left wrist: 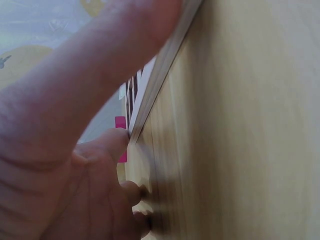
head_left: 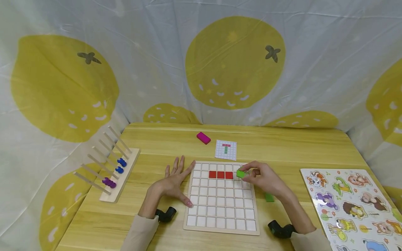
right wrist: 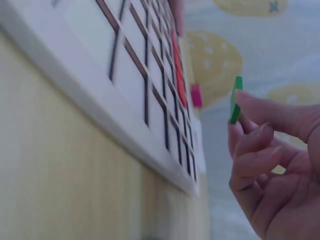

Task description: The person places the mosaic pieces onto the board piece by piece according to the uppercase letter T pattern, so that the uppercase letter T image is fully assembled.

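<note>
A wooden grid board (head_left: pixel 221 225) with white squares lies in the middle of the table. Three red square tiles (head_left: pixel 221 175) sit side by side in its second row. Between thumb and fingers my right hand (head_left: pixel 263 177) pinches a green square tile (head_left: pixel 240 174), held above the board's upper right part; the right wrist view shows that green tile (right wrist: pixel 235 100) edge-on, raised over the surface. My left hand (head_left: pixel 172 184) is spread along the board's left edge, thumb and index finger touching the frame. Partly covered by my right forearm, another green tile (head_left: pixel 269 197) lies on the table.
Behind the board lie a pattern card (head_left: pixel 225 150) with a red and green T and a magenta block (head_left: pixel 203 138). To the left stands a wooden peg rack (head_left: pixel 120 179) with blue and purple beads. An animal puzzle board (head_left: pixel 351 205) occupies the right side.
</note>
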`<state>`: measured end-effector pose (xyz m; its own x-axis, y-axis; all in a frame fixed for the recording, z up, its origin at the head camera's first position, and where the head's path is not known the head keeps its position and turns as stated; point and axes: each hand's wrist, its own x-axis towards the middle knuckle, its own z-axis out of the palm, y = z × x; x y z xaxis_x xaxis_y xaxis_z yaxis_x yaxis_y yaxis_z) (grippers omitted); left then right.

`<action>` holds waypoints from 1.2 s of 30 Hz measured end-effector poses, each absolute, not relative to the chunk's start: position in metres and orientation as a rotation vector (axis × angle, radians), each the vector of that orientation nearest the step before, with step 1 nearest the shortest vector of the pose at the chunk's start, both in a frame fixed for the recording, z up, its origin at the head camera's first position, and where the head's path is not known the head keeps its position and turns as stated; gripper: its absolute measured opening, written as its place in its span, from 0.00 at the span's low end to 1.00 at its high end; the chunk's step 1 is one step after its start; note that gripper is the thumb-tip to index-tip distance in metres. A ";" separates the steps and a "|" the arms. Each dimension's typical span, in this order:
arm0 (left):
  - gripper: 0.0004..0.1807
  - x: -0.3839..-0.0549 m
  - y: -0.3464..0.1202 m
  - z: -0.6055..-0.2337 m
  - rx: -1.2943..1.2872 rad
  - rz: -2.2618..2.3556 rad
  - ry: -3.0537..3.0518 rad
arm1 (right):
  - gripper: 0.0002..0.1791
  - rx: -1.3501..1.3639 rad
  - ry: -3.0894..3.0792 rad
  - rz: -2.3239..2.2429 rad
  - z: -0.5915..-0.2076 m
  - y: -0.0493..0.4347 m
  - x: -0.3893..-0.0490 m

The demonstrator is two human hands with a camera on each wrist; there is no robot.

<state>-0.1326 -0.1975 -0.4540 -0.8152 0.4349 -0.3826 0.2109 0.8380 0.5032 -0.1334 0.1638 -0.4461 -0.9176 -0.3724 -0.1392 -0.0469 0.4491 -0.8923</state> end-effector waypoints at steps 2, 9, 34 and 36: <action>0.81 -0.132 -0.198 -0.454 0.473 0.612 2.522 | 0.14 -0.403 2.403 -1.428 -0.449 0.151 -0.131; 0.81 -0.133 -0.198 -0.455 0.476 0.617 2.518 | 0.12 -0.461 2.482 -1.373 -0.458 0.115 -0.124; 0.81 -0.132 -0.197 -0.455 0.464 0.602 2.520 | 0.12 -0.346 2.663 -1.149 -0.458 0.081 -0.124; 0.81 -0.131 -0.198 -0.455 0.464 0.602 2.523 | 0.12 -0.362 2.665 -1.148 -0.459 0.080 -0.125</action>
